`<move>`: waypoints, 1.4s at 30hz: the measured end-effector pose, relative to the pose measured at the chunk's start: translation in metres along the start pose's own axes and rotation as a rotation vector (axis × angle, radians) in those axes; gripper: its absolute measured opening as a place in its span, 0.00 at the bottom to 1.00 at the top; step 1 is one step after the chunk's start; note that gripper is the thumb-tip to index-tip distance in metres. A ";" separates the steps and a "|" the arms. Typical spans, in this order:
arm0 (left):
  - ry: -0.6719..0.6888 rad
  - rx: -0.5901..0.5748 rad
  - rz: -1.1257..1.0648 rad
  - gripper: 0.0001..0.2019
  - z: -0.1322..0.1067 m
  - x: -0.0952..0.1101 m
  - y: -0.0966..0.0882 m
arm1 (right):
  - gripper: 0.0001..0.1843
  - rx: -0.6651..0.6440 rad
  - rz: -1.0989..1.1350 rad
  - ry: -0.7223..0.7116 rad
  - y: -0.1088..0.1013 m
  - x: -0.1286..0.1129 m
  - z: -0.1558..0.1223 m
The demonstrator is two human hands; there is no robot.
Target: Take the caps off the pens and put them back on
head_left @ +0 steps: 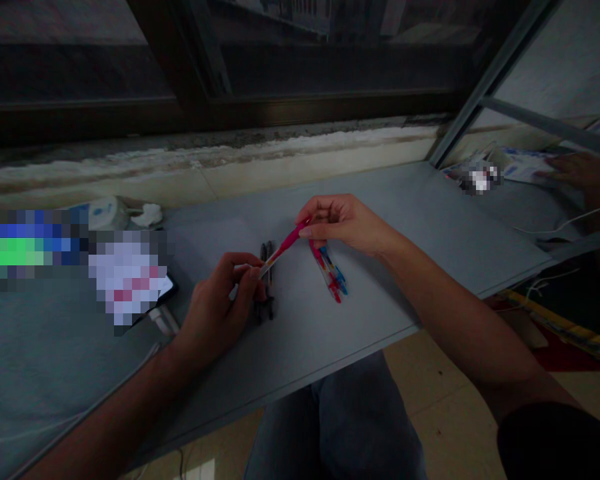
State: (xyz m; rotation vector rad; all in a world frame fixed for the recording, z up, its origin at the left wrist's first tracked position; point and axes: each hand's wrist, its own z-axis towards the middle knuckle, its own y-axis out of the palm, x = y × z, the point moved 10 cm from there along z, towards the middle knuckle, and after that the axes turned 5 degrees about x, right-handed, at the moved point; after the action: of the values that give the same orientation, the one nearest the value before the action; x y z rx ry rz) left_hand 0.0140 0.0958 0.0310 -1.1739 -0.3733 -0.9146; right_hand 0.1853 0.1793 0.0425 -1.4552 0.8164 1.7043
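Observation:
A pen [285, 245] with a pinkish-red end and a clear barrel slants between my two hands above the table. My left hand [227, 287] pinches its clear lower end between thumb and fingers. The red upper end sits between the thumb and fingers of my right hand [340, 223]. Below my right hand, a red pen [327, 275] and a blue pen [337, 273] lie side by side on the table. Dark pens [269, 307] lie beside my left hand, which partly covers them.
The grey table [300, 347] runs along a window ledge. On the left are a paper roll [109, 213], a crumpled tissue [147, 215], a phone [167, 288] and blurred items. A metal frame post [460, 130] stands right; beyond it another person's hand [575, 167] rests near papers.

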 end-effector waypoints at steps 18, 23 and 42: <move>-0.040 0.138 -0.031 0.03 -0.001 0.002 -0.014 | 0.25 -0.032 -0.254 0.083 0.001 0.009 -0.005; -0.057 0.168 -0.067 0.04 -0.003 -0.004 -0.015 | 0.22 -0.063 -0.082 -0.017 0.007 0.000 -0.004; 0.156 0.119 0.117 0.04 -0.008 0.024 -0.017 | 0.36 -0.130 -0.357 0.156 0.014 0.001 -0.017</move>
State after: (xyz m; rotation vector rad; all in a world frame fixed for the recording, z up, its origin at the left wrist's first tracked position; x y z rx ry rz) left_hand 0.0136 0.0766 0.0549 -0.9975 -0.2271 -0.8639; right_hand 0.1826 0.1577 0.0384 -1.7229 0.4927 1.4084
